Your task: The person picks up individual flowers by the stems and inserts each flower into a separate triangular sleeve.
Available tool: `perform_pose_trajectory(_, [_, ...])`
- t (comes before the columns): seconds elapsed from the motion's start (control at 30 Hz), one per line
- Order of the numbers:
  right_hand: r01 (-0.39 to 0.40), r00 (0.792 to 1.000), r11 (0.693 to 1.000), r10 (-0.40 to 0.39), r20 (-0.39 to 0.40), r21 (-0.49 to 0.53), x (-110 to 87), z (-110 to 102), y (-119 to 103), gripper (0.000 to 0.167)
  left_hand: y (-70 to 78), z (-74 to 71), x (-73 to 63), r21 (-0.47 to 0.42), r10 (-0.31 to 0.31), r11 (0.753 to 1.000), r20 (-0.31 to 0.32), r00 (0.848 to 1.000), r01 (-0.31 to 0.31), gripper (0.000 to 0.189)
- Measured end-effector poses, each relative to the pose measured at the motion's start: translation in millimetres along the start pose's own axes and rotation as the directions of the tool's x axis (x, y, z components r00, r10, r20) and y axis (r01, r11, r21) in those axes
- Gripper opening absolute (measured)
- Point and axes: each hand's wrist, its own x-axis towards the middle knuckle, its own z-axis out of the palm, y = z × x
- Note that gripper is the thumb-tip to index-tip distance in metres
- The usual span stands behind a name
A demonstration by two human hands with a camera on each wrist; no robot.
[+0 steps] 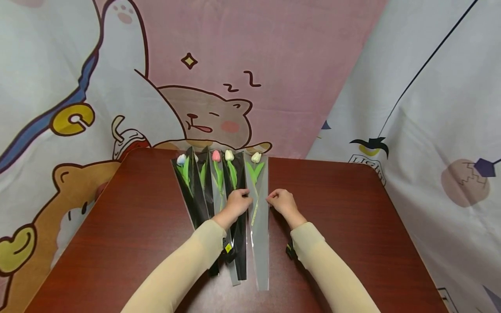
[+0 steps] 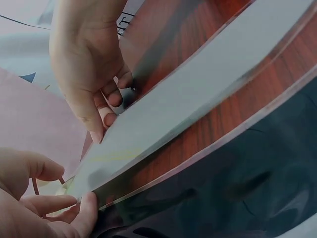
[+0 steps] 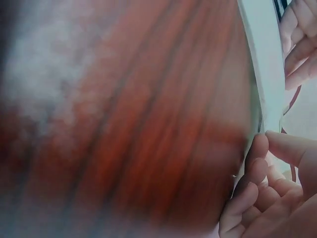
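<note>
A white tulip point(image 1: 256, 158) with green leaves lies in a long grey flower sleeve point(image 1: 261, 252) on the table. My left hand point(image 1: 236, 203) pinches the sleeve's left edge, and its fingertips point(image 2: 88, 206) show close up in the left wrist view. On the opposite edge, my right hand point(image 1: 284, 202) pinches the sleeve between thumb and index finger point(image 3: 259, 147). Left of it lie several wrapped tulips in dark and grey sleeves, among them a pink tulip point(image 1: 216, 155), another white tulip point(image 1: 229, 155) and a pale blue tulip point(image 1: 181, 160). My left forearm covers part of these.
The brown wooden table point(image 1: 344, 204) reaches out on both sides of the sleeves. Behind it hangs a cartoon-printed cloth point(image 1: 293, 65). A dark sleeve point(image 1: 242, 252) lies just left of the grey one, with a strip of table between them.
</note>
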Motion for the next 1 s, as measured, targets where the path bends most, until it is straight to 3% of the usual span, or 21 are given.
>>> perform_pose_trajectory(0.2, [-0.004, 0.999, 0.999, 0.006, 0.047, -0.047, -0.4, -1, -3, 0.024, -4.6, -2.6, -0.1, -0.019, 0.062, 0.998, -0.041, 0.997, -0.063, 0.047])
perform_pose_trajectory(0.33, [0.003, 0.996, 1.0, -0.003, 0.092, -0.003, -1.2, -5, -2, 0.025, -7.1, -6.3, -0.8, -0.067, 0.119, 0.99, -0.063, 0.991, -0.124, 0.045])
perform_pose_trajectory(0.5, [-0.012, 0.984, 0.997, -0.001, 0.176, 0.072, -6.5, -15, 5, 0.023, -8.6, -15.1, -6.3, -0.141, 0.16, 0.976, -0.05, 0.986, -0.165, 0.041])
perform_pose_trajectory(0.67, [0.0, 0.967, 0.996, -0.021, 0.255, 0.084, -19.3, -33, 16, 0.023, -9.3, -37.9, -17.5, -0.186, 0.177, 0.967, 0.0, 0.984, -0.174, 0.044])
perform_pose_trajectory(0.73, [0.018, 0.96, 0.997, -0.038, 0.278, 0.074, -25.2, -42, 22, 0.025, -12.2, -51.0, -19.7, -0.158, 0.201, 0.968, 0.012, 0.98, -0.196, 0.046])
perform_pose_trajectory(0.87, [0.059, 0.95, 0.997, -0.072, 0.305, 0.05, -35.6, -63, 35, 0.029, -19.4, -80.5, -23.0, -0.015, 0.253, 0.967, 0.008, 0.967, -0.253, 0.048])
perform_pose_trajectory(1.0, [0.155, 0.948, 0.988, -0.143, 0.285, -0.02, -42.7, -84, 42, 0.035, -21.5, -109.7, -31.5, 0.166, 0.301, 0.939, 0.034, 0.953, -0.302, 0.05])
